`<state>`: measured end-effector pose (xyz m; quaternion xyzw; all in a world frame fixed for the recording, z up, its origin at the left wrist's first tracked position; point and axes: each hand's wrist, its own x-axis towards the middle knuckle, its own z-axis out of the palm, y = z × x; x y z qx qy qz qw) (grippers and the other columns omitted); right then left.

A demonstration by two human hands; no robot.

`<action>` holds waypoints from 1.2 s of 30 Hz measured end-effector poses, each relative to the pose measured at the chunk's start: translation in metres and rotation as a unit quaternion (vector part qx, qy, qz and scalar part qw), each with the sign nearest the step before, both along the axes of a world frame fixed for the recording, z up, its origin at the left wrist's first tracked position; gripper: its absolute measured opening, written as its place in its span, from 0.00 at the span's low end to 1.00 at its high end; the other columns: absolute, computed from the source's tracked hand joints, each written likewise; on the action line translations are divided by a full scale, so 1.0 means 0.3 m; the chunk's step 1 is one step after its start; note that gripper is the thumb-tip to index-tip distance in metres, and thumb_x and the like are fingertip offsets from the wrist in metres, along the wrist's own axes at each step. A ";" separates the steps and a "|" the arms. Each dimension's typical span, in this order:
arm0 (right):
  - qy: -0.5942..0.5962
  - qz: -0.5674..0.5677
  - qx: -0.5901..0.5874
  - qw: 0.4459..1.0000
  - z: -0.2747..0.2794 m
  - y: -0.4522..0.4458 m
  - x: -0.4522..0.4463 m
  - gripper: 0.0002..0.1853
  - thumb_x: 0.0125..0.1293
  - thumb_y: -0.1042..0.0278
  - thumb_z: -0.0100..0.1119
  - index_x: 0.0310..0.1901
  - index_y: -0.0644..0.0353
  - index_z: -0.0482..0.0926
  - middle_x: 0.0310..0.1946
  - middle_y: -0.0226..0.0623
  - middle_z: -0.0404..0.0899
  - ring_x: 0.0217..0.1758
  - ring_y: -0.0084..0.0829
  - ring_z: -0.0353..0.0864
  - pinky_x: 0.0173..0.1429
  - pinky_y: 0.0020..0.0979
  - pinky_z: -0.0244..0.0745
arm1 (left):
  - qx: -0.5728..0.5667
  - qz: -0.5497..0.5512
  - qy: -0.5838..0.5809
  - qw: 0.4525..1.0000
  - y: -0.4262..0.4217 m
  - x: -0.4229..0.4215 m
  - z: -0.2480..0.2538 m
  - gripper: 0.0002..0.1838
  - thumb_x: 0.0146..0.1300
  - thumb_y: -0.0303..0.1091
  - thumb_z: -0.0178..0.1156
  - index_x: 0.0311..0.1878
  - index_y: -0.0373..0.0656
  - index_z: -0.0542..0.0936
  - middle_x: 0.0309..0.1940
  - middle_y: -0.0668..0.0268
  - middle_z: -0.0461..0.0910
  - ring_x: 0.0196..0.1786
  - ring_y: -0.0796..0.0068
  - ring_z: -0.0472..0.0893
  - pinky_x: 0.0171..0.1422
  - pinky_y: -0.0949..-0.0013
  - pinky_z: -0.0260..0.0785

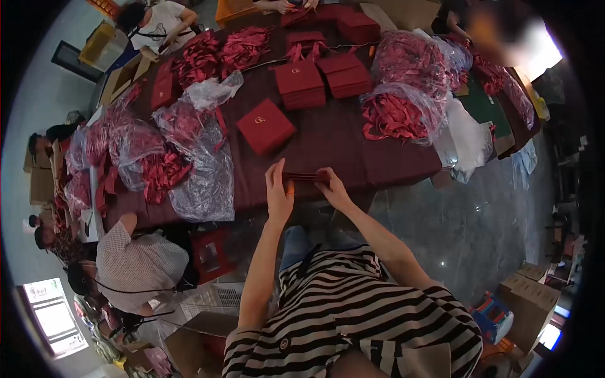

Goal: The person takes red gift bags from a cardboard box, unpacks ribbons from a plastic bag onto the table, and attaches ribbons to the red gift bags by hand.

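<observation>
Between my two hands, at the table's near edge, is a thin stack of dark red card pieces (305,177), seen edge-on. My left hand (280,190) presses on its left end with the fingers pointing up. The right end is gripped in my right hand (332,188). Just beyond, a red box or stack with a gold mark (265,126) lies turned at an angle on the dark red tablecloth (328,142). Farther back are a stack of red pieces with a gold mark (299,84) and another red stack (345,75).
Clear plastic bags of red ribbon lie at left (167,170) and right (396,116). A person in a patterned shirt (142,268) is close by at left; another in white (165,28) is across the table. Cardboard boxes (528,302) stand at lower right.
</observation>
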<state>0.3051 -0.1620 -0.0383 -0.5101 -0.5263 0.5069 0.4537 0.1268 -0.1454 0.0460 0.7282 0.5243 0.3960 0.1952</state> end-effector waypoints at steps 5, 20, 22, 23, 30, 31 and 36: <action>-0.073 -0.053 0.069 0.993 0.152 0.086 -0.046 0.26 0.65 0.71 0.60 0.60 0.64 0.61 0.52 0.53 0.74 0.58 0.46 0.75 0.60 0.36 0.69 | -0.055 -0.001 -0.067 0.996 0.079 -0.125 0.024 0.30 0.58 0.17 0.57 0.66 0.42 0.68 0.55 0.52 0.70 0.61 0.52 0.70 0.62 0.60 0.66; -0.424 -0.085 -0.063 0.900 0.071 0.622 -0.271 0.35 0.55 0.63 0.67 0.64 0.57 0.64 0.60 0.52 0.63 0.64 0.59 0.61 0.65 0.49 0.64 | -0.316 0.137 -0.185 0.920 0.596 -0.299 -0.265 0.52 0.53 0.38 0.70 0.74 0.33 0.48 0.67 0.33 0.55 0.69 0.36 0.59 0.74 0.52 0.52; -0.298 -0.110 -0.090 0.944 0.040 0.618 -0.251 0.40 0.51 0.59 0.69 0.66 0.55 0.63 0.61 0.55 0.63 0.66 0.60 0.60 0.68 0.49 0.61 | -0.309 0.124 -0.200 0.921 0.589 -0.293 -0.331 0.51 0.53 0.37 0.70 0.73 0.31 0.48 0.67 0.33 0.56 0.70 0.38 0.58 0.75 0.54 0.52; -0.301 -0.115 -0.097 0.942 0.034 0.623 -0.239 0.40 0.51 0.59 0.69 0.66 0.55 0.63 0.61 0.55 0.63 0.66 0.60 0.60 0.68 0.49 0.61 | -0.324 0.103 -0.235 0.911 0.589 -0.300 -0.363 0.51 0.53 0.36 0.70 0.73 0.30 0.48 0.68 0.34 0.56 0.71 0.39 0.58 0.75 0.55 0.51; -0.336 0.074 -0.268 0.900 0.087 0.754 -0.192 0.58 0.36 0.46 0.76 0.69 0.65 0.58 0.66 0.64 0.58 0.69 0.60 0.57 0.71 0.45 0.60 | -0.366 0.091 -0.447 0.811 0.609 -0.276 -0.357 0.38 0.50 0.21 0.65 0.66 0.31 0.64 0.59 0.50 0.74 0.58 0.55 0.75 0.65 0.64 0.67; -0.346 0.087 -0.274 0.893 0.087 0.759 -0.191 0.61 0.34 0.44 0.78 0.68 0.68 0.56 0.66 0.64 0.57 0.70 0.60 0.56 0.71 0.45 0.60 | -0.367 0.097 -0.461 0.802 0.613 -0.266 -0.324 0.32 0.49 0.15 0.59 0.62 0.38 0.68 0.55 0.59 0.76 0.54 0.63 0.77 0.60 0.65 0.69; -0.361 0.111 -0.311 0.872 0.086 0.767 -0.203 0.68 0.31 0.43 0.80 0.70 0.69 0.50 0.68 0.64 0.53 0.71 0.60 0.55 0.71 0.44 0.61 | -0.400 0.080 -0.529 0.744 0.616 -0.290 -0.287 0.31 0.45 0.14 0.57 0.58 0.39 0.72 0.50 0.62 0.78 0.52 0.65 0.78 0.58 0.65 0.70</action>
